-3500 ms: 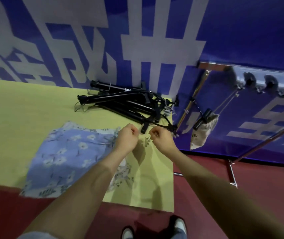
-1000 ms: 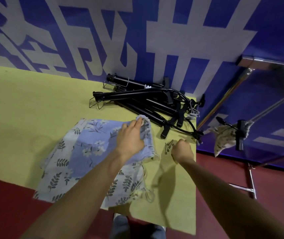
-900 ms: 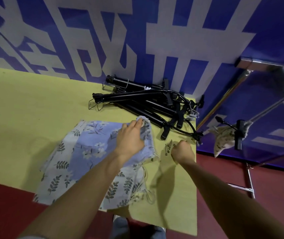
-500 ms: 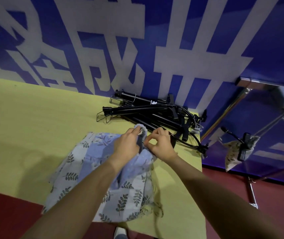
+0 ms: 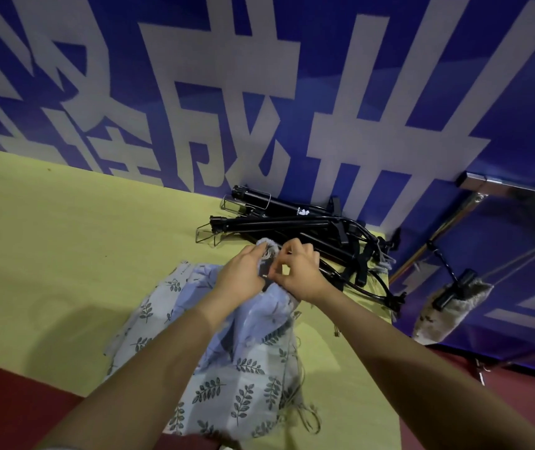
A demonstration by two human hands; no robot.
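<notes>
Pinching a raised corner of the leaf-print cloth [image 5: 246,368], the left hand [image 5: 240,274] and right hand [image 5: 301,274] meet above the yellow table [image 5: 65,254]. Black folded stands [image 5: 292,222] lie just behind them.

Pinched at its raised corner between left hand [image 5: 243,276] and right hand [image 5: 301,274]: leaf-print cloth [image 5: 246,378], draped on yellow surface [image 5: 65,254]; black hangers [image 5: 292,222] piled just behind.

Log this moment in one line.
left hand: grips floral cloth corner | right hand: pinches same corner | black hangers: on table behind
</notes>
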